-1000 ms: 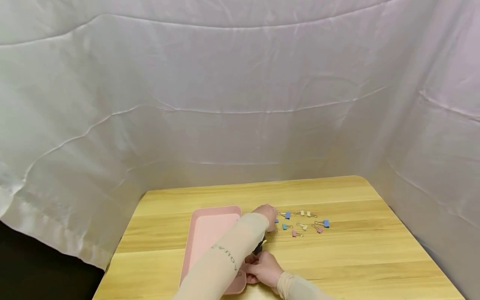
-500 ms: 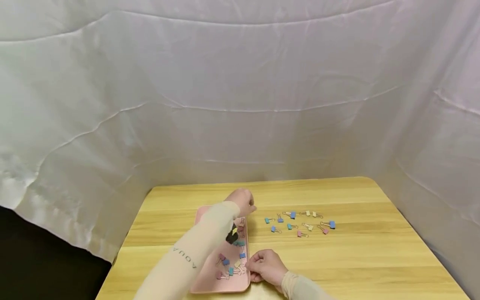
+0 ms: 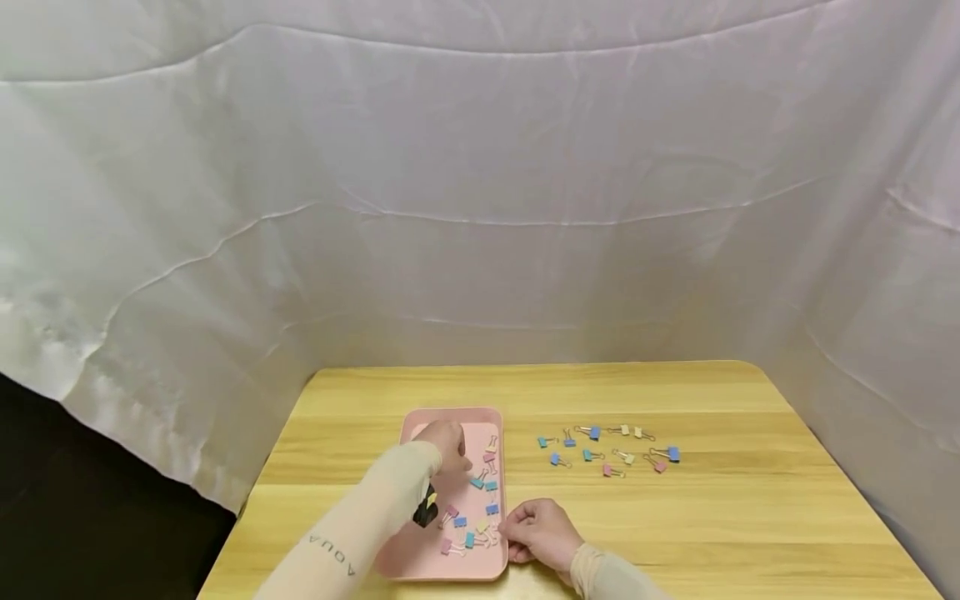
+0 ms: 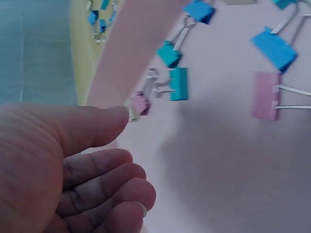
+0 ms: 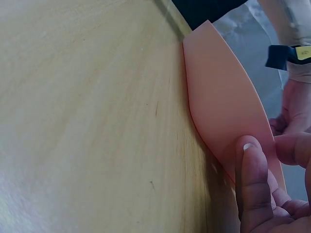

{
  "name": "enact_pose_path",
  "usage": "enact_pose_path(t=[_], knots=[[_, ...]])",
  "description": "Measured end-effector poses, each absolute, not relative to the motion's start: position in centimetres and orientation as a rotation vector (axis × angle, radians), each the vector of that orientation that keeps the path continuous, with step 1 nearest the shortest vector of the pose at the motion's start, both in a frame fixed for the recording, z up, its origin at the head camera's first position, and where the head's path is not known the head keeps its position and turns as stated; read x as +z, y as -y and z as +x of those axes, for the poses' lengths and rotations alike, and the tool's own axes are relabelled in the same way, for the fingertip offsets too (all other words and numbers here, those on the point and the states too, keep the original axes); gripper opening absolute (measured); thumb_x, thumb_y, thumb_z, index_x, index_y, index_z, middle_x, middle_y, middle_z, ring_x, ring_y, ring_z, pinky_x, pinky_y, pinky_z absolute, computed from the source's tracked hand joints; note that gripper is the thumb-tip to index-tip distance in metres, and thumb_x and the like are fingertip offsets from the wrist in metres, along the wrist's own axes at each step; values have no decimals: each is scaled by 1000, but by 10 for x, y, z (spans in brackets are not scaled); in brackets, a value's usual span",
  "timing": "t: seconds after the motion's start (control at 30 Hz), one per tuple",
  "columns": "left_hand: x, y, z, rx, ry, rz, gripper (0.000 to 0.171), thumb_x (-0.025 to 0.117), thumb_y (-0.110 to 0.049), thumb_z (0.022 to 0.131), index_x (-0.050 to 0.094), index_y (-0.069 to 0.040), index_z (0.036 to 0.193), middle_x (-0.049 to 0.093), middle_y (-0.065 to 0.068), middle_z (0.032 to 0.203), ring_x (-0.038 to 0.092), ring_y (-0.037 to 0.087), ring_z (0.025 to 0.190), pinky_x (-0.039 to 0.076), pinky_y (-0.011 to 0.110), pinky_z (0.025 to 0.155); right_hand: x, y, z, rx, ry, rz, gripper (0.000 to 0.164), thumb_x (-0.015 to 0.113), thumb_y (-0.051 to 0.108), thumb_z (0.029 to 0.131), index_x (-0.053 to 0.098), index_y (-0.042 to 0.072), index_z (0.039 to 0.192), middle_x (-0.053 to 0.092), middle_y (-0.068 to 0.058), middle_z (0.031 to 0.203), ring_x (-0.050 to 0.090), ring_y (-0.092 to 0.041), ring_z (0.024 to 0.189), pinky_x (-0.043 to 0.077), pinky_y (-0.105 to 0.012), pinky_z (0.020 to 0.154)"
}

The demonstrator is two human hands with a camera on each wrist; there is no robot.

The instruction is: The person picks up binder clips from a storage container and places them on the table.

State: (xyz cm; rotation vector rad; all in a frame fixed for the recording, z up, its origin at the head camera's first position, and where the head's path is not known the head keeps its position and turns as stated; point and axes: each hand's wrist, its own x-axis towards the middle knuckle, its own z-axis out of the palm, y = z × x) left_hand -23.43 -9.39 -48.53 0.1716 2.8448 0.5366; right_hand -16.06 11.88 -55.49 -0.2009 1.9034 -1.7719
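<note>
Your right hand (image 3: pixel 545 533) pinches the tray (image 3: pixel 420 557) by its near-right corner, presumably steadying it. Your left hand (image 3: pixel 444 443), relaxed and apparently holding nothing, hovers inside its far edge. Clips (image 3: pixel 491 509) lie toward its right edge.

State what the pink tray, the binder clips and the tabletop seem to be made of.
Pink tray: probably plastic, smooth and satin; its thin wall shows no grain or seam.
Binder clips: likely painted metal bodies, evenly coloured, with silvery wire handles.
Tabletop: wood or wood-look laminate; streaked grain and soft sheen, but which is unclear.
</note>
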Motion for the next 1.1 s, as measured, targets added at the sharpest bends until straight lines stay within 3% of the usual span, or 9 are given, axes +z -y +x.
enact_pose_path(t=[0.3, 0.53, 1.1], knots=[[-516, 85, -233, 492, -2837, 165, 30, 87, -33, 68, 62, -16, 65, 55, -7, 67, 52, 10, 62, 47, 25, 59, -553, -121, -161, -1766, -1900, -190, 15, 70, 8, 84, 63, -5, 86, 65, -5, 64, 60, -9, 55, 53, -24, 53], [-520, 74, -232, 484, -2842, 192, 32, 88, -30, 66, 60, -16, 63, 55, -7, 63, 51, 10, 59, 46, 25, 56, -553, -120, -161, -1769, -1899, -188, 12, 68, 6, 83, 63, -5, 85, 64, -5, 62, 59, -8, 53, 52, -23, 52], [-521, 67, -231, 286, -2898, 292, 28, 81, -27, 75, 57, -18, 61, 52, -9, 61, 48, 8, 57, 44, 23, 58, -554, -121, -160, -1739, -1953, -190, 13, 67, 6, 83, 62, -6, 87, 64, -7, 66, 59, -10, 54, 53, -25, 52]])
